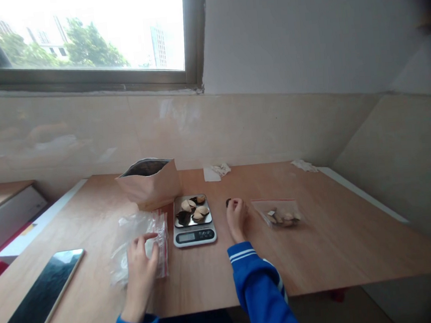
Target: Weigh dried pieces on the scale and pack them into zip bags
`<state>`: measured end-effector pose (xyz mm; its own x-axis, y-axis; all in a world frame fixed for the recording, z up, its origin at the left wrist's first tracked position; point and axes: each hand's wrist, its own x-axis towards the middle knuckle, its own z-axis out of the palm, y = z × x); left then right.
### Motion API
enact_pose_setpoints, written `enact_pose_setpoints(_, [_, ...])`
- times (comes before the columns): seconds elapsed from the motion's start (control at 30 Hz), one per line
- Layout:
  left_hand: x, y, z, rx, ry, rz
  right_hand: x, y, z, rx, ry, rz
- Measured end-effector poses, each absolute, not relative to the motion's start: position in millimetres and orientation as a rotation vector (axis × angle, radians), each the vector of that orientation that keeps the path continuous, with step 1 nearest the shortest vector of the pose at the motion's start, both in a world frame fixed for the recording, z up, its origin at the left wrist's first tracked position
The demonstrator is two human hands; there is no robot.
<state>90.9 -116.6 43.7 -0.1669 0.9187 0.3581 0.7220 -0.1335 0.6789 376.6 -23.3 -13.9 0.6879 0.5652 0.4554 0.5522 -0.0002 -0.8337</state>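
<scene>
A silver-topped kitchen scale [195, 237] stands at mid-table. On its plate lie several curved pieces [200, 213], cream on some sides and nearly black on others; they resemble dried mushroom pieces, but I cannot be sure. My right hand [236, 214] is just right of the scale, its fingers pinched on a small dark piece [228, 202] that is mostly hidden. Over a pile of clear zip bags [162, 251] hovers or rests my left hand [141, 256], thumb and forefinger apart, holding nothing. Whether it touches the bags I cannot tell.
Behind the scale an open brown paper pouch [152, 187] stands upright. A zip bag of brownish pieces [280, 216] lies to the right. A large tablet [37, 300] occupies the left front. Crumpled tissues [221, 169] lie by the wall.
</scene>
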Motion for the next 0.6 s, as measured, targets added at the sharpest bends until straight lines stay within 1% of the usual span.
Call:
enact_pose_setpoints(0.1, [78, -120, 20, 2.02, 1.935, 1.028, 377, -25, -14, -1.654, -0.91, 0.007])
enact_pose_setpoints(0.2, [74, -123, 11, 2.067, 1.951, 0.991, 377, -26, -15, -1.651, -0.908, 0.0])
enact_pose_setpoints(0.3, [77, -125, 13, 2.033, 2.013, 1.017, 378, -26, -16, -1.643, -0.916, -0.011])
enact_pose_setpoints(0.6, [82, -127, 18, 2.041, 2.07, 0.93, 374, -27, -13, -1.601, -1.022, -0.003])
